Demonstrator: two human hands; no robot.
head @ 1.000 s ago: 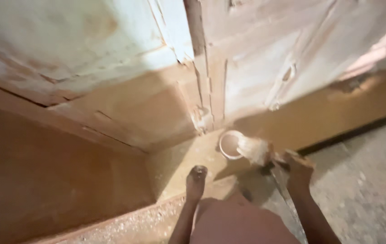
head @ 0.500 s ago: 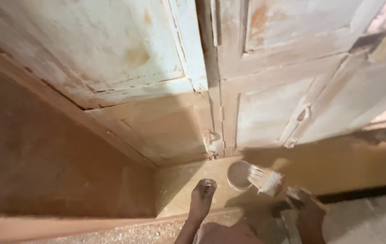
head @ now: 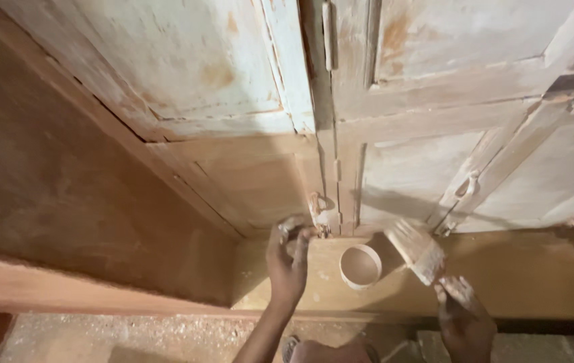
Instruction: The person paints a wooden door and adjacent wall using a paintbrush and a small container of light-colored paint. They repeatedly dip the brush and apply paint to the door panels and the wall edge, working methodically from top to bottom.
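The left hand (head: 288, 263) reaches for the latch (head: 319, 214) at the door's (head: 233, 181) foot, fingers curled on it. The right hand (head: 460, 310) grips a paint-laden brush (head: 416, 250), just right of the small cup (head: 360, 266). Painting seems paused; unlatching likely needs a firm pull.

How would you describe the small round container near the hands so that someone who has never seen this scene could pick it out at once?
Start at the old, worn wooden double doors and follow their central seam down to the wooden sill. There, between the left hand and the paintbrush held by the right hand, sits the round container. It is the only circular, open-topped thing there.
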